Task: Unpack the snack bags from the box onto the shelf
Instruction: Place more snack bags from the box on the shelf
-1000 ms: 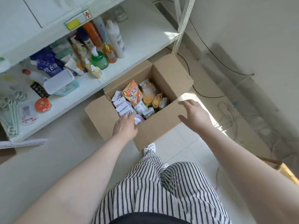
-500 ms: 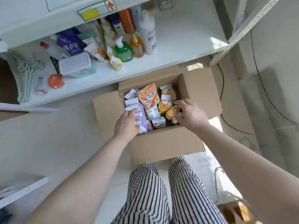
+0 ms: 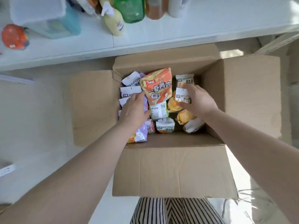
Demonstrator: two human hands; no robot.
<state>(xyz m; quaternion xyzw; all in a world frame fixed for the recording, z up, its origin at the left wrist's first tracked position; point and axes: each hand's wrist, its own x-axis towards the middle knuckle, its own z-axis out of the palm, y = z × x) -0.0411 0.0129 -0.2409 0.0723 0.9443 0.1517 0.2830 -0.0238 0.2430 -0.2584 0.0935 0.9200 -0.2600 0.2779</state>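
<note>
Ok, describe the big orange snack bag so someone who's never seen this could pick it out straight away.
Find the open cardboard box on the floor below the white shelf. In the middle of the box, between the left hand and the right hand, lies the orange snack bag. It is the largest bag there, with big white characters, while its neighbours are small white, purple or yellow packets.

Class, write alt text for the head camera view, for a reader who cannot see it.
Two bare hands, left hand and right hand, reach into an open cardboard box of snack bags, either side of a large orange bag. Beyond it, a white shelf holds bottles.
</note>
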